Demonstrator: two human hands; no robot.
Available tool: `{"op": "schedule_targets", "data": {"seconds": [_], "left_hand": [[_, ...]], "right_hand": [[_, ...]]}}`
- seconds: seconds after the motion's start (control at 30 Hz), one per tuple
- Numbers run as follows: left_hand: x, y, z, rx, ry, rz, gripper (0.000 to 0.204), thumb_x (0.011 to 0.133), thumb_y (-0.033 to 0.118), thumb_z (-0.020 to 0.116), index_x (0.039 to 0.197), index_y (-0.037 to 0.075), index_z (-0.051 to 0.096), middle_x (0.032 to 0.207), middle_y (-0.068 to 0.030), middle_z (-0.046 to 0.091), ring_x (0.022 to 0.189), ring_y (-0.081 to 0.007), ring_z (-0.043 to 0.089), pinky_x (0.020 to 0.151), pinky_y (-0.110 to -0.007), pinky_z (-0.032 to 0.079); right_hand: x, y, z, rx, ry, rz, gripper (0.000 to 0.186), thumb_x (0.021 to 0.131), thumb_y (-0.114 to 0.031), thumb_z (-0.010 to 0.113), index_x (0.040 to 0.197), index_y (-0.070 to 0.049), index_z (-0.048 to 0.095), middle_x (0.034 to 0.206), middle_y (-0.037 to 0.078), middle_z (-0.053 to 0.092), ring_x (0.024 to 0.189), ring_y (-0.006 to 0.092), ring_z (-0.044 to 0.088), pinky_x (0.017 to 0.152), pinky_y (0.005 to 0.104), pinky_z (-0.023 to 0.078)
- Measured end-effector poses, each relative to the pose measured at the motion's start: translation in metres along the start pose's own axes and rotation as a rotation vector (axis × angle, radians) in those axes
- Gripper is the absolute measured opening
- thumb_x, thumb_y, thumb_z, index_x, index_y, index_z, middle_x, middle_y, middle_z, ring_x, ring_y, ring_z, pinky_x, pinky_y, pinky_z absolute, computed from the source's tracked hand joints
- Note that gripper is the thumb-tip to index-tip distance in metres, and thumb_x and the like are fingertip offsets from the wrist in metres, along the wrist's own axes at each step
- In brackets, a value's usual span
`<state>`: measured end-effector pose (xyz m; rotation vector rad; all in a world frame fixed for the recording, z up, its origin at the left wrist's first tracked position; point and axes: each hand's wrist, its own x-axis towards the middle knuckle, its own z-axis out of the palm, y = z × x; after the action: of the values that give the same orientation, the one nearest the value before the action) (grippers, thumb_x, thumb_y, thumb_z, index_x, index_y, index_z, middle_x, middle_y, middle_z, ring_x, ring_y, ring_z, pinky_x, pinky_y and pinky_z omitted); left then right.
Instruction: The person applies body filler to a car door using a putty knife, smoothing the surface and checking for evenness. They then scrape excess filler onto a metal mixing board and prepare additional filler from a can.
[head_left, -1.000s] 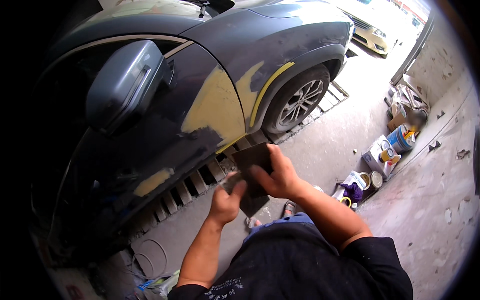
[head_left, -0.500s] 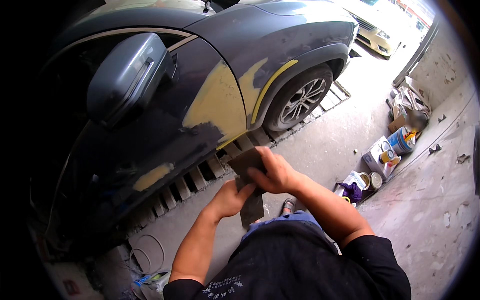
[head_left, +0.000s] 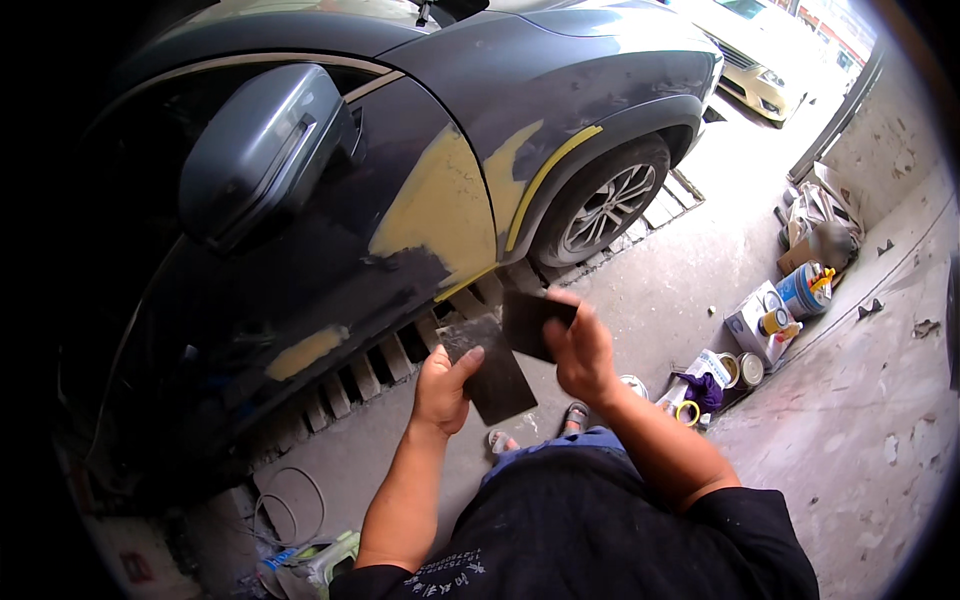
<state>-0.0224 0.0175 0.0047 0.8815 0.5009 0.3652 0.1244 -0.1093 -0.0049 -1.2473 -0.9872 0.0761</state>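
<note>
My left hand [head_left: 438, 392] grips a dark, flat rectangular putty spreader [head_left: 502, 382] by its edge, thumb on top. A second dark putty spreader [head_left: 530, 325], smaller in view, is held in my right hand [head_left: 584, 352], the thumb pressed on its face. The two blades lie close together, their near edges almost overlapping; whether they touch I cannot tell. Beyond my hands stands a dark grey car [head_left: 380, 180], with tan filler patches [head_left: 435, 205] on its door and fender. Yellow tape [head_left: 540, 180] runs along the wheel arch.
Ahead to the left, the car's side mirror [head_left: 262, 155] juts out. A slotted floor grate [head_left: 400, 350] runs beneath the car. Along the right wall [head_left: 850, 430] sit a blue can [head_left: 800, 290], a white box [head_left: 760, 320] and a purple cloth [head_left: 700, 392]. A hose [head_left: 290, 505] lies lower left.
My hands have moved apart from their crossed position. The spreaders now show separately, the left one turned flat toward me and the right one shifted right.
</note>
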Motion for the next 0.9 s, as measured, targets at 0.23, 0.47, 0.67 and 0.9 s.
{"op": "schedule_targets", "data": {"seconds": [0.23, 0.47, 0.67, 0.9], "left_hand": [[0.005, 0.007, 0.002, 0.069, 0.201, 0.205, 0.024, 0.090, 0.003, 0.053, 0.113, 0.002, 0.049, 0.104, -0.0078, 0.060, 0.094, -0.0135, 0.057, 0.083, -0.028, 0.047], [0.011, -0.020, -0.016, 0.301, 0.058, 0.106, 0.025, 0.090, 0.003, 0.049, 0.115, 0.002, 0.045, 0.108, -0.0082, 0.057, 0.092, -0.0131, 0.055, 0.084, -0.028, 0.045], [0.007, -0.004, -0.007, 0.189, 0.072, 0.104, 0.021, 0.091, 0.003, 0.051, 0.111, 0.003, 0.049, 0.102, -0.0055, 0.061, 0.091, -0.0107, 0.056, 0.084, -0.027, 0.045], [0.012, -0.021, 0.002, 0.165, 0.133, 0.192, 0.025, 0.091, 0.003, 0.055, 0.112, 0.002, 0.042, 0.094, -0.0089, 0.063, 0.080, -0.0102, 0.060, 0.074, -0.024, 0.050]], "right_hand": [[-0.062, 0.011, -0.038, -0.340, -0.276, 0.437, 0.035, 0.087, -0.001, 0.056, 0.123, -0.004, 0.054, 0.098, 0.020, 0.065, 0.087, 0.0294, 0.066, 0.077, 0.0329, 0.051], [0.003, -0.018, -0.032, -0.457, -0.649, 0.492, 0.042, 0.085, -0.021, 0.062, 0.118, 0.002, 0.049, 0.094, 0.028, 0.062, 0.086, 0.0441, 0.060, 0.075, 0.0453, 0.050], [0.009, 0.002, -0.045, -0.527, -0.200, 0.413, 0.049, 0.084, -0.010, 0.057, 0.130, -0.004, 0.041, 0.098, 0.028, 0.062, 0.092, 0.0432, 0.060, 0.079, 0.0442, 0.049], [0.001, 0.018, -0.011, -0.067, -0.425, 0.599, 0.020, 0.088, -0.017, 0.057, 0.098, 0.000, 0.062, 0.091, 0.021, 0.063, 0.083, 0.0315, 0.063, 0.075, 0.0369, 0.049]]}}
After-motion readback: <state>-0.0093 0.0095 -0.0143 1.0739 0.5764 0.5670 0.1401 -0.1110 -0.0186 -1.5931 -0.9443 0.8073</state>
